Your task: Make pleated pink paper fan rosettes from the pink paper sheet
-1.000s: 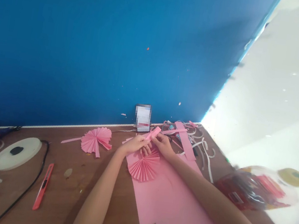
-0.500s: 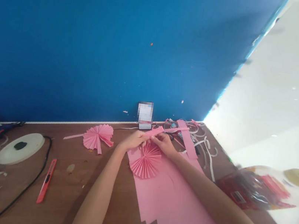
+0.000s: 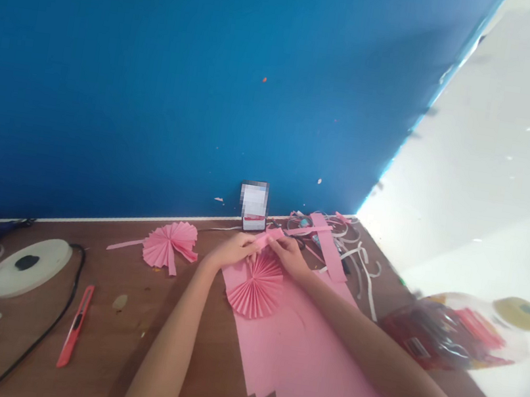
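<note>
My left hand and my right hand meet over the wooden table, both pinching a narrow folded pink paper strip that points up to the right. Just below the hands lies a pleated pink paper fan on large pink paper sheets. A second pleated pink fan lies to the left of my left hand.
A red box cutter and a black cable lie at the left, near a white round tape roll. Paper strips and scraps pile up by the blue wall. A plastic bag of supplies sits at the right.
The folded strip has been drawn in shorter between my fingers and sits lower. The view shifted slightly; the hands stay together above the fan.
</note>
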Motion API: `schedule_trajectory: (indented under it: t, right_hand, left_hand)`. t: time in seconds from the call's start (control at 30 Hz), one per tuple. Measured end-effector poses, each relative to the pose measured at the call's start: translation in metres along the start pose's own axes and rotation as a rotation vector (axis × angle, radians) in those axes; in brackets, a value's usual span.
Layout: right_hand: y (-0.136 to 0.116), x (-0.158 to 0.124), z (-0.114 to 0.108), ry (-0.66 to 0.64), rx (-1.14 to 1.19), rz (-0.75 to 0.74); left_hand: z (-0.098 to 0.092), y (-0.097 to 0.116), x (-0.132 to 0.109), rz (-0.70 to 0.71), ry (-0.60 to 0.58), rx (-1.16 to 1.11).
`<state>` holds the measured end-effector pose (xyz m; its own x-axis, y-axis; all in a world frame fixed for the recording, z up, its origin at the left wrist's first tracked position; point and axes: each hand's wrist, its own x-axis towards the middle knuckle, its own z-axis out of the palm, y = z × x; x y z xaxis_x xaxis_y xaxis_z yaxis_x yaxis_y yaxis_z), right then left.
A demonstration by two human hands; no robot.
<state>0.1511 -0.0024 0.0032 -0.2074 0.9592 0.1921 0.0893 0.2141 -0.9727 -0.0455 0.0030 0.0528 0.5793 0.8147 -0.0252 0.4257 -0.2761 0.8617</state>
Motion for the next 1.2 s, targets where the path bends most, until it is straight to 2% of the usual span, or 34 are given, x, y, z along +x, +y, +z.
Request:
schedule_trajectory:
  t: [0.2, 0.37, 0.63, 0.87, 0.97, 1.13, 1.2]
  right_hand:
    - [-0.002, -0.001, 0.001, -0.066, 0.117, 0.025]
    - [-0.005, -0.002, 0.001, -0.026, 0.119, 0.01]
    - [-0.004, -0.001, 0.0, -0.021, 0.186, -0.013]
    - [0.0, 0.0, 0.0, 0.041, 0.203, -0.021]
    - [-0.001, 0.001, 0.0, 0.064, 0.16, -0.039]
    - [-0.007, -0.002, 0.002, 0.183, -0.024, -0.143]
    - [-0.011, -0.002, 0.0, 0.221, -0.084, -0.164]
  left_hand:
    - [-0.004, 0.002, -0.004, -0.014, -0.033, -0.058]
    - [0.003, 0.007, -0.001, 0.012, 0.003, -0.082]
    - [0.001, -0.006, 0.002, -0.023, -0.021, -0.03]
    - [-0.001, -0.008, 0.001, -0.049, -0.051, -0.042]
    - [-0.002, -0.006, -0.002, -0.065, -0.057, -0.065]
    - [-0.007, 0.003, -0.008, -0.11, 0.058, -0.23]
    - [-0.01, 0.006, -0.011, -0.135, 0.036, -0.287]
